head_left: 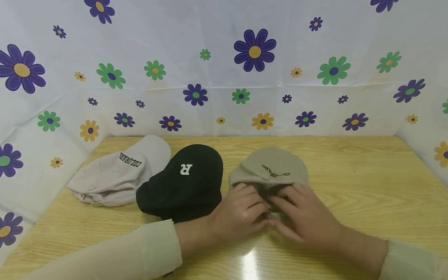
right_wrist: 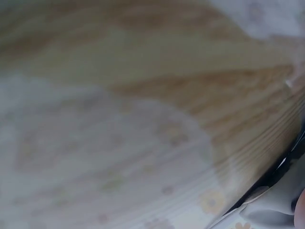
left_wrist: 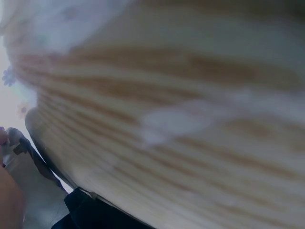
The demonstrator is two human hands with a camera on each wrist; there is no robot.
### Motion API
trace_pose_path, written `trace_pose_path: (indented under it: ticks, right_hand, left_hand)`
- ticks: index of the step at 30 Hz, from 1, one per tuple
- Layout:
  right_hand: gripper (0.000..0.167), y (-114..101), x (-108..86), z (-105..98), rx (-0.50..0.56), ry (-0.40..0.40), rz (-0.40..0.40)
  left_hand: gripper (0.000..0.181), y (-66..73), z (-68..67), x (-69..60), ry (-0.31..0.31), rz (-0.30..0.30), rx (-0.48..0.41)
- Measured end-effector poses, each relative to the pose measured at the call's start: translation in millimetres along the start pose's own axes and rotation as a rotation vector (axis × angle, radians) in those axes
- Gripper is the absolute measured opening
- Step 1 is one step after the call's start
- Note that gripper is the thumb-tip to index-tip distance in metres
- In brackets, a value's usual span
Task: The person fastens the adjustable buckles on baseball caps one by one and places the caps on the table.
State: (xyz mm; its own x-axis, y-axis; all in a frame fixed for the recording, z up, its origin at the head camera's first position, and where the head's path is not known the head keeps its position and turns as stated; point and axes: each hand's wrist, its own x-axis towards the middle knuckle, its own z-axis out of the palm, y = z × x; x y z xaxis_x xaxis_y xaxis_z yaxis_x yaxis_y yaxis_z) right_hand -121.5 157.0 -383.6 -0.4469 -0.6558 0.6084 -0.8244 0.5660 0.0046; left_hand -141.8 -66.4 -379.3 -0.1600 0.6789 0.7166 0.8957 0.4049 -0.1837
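Observation:
A beige cap (head_left: 276, 159) with dark COLORADO lettering lies right of centre in the head view, its back side with the opening toward me. My left hand (head_left: 241, 212) and right hand (head_left: 308, 217) meet at this opening. Both hands have curled fingers and pinch the cap's back strap, which their fingers mostly hide. Left of them sits a black cap (head_left: 196, 190) with a white R. Farther left rests a pale pinkish-grey cap (head_left: 108, 179), also lettered COLORADO. The wrist views show mostly blurred tabletop, with a bit of each hand at the edge.
The caps lie on a wood-grain table (head_left: 367, 175). Behind it and at its sides hangs a white cloth (head_left: 217, 35) printed with flowers. My left forearm passes close in front of the black cap.

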Motion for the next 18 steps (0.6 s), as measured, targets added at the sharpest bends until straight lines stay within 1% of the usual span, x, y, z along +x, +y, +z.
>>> trace_pose_path:
  ticks: [4, 8, 11, 15, 18]
  right_hand:
    - [0.047, -2.3, -0.7, 0.9, -0.02, -0.063, 0.022]
    - [0.038, -2.9, -0.6, 2.3, -0.002, -0.076, 0.015]
    - [0.035, -3.1, -0.4, 3.3, -0.009, -0.073, 0.012]
    - [0.038, -2.8, -0.5, 3.5, -0.055, -0.073, 0.022]
    - [0.041, -2.3, -0.7, 3.2, -0.092, -0.062, 0.035]
  left_hand:
    - [0.011, 1.8, -1.4, 0.7, 0.015, 0.039, -0.023]
    - [0.01, 2.8, -1.0, 1.2, 0.015, 0.051, -0.012]
    - [0.009, 3.5, -0.8, 1.1, 0.003, 0.041, -0.001]
    - [0.007, 4.3, -1.1, 1.2, -0.021, 0.015, 0.0]
    - [0.004, 4.4, -1.9, 1.7, -0.025, 0.001, -0.001]
